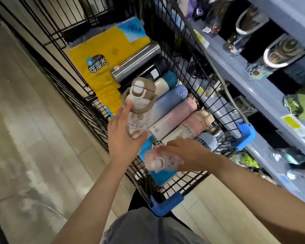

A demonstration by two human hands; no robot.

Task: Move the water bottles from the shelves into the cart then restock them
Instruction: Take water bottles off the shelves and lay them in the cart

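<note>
**Cart well loaded, both hands full, shelves not yet emptied**

Nearest the camera, the right hand [188, 152] was curled over a pale pink translucent bottle with a looped lid [161, 160], gripping it sideways above the near end of the black wire cart with blue corner guards [167, 204]. Just to its left and a little farther off, the left hand [123, 136] held a beige-lidded clear bottle printed with leaves and the words "MAI CUP" [137, 110], thumb along one side and fingers wrapped behind, its cap pointing away. Neither bottle rested in the cart; both were carried over it.

Beyond the hands, a row of bottles lay side by side in the cart: a pink bottle with a strap [195, 124], a pink-to-white flask [174, 117], a lilac-to-blue flask [167, 101], a cream-and-teal flask [165, 81], a black flask [153, 71] and a brushed steel flask [137, 62]. Under and beyond them lay a yellow and blue wrapped pack [95, 55].

To the right, the grey shelves [236, 71] held several more bottles, among them a clear bottle with a white carry loop [280, 55].

Judging by this, the work sat somewhere in the middle. Whether the two held bottles were going into the cart or coming out for restocking could not be told from this view. Either way, bottles remained in both places.
</note>
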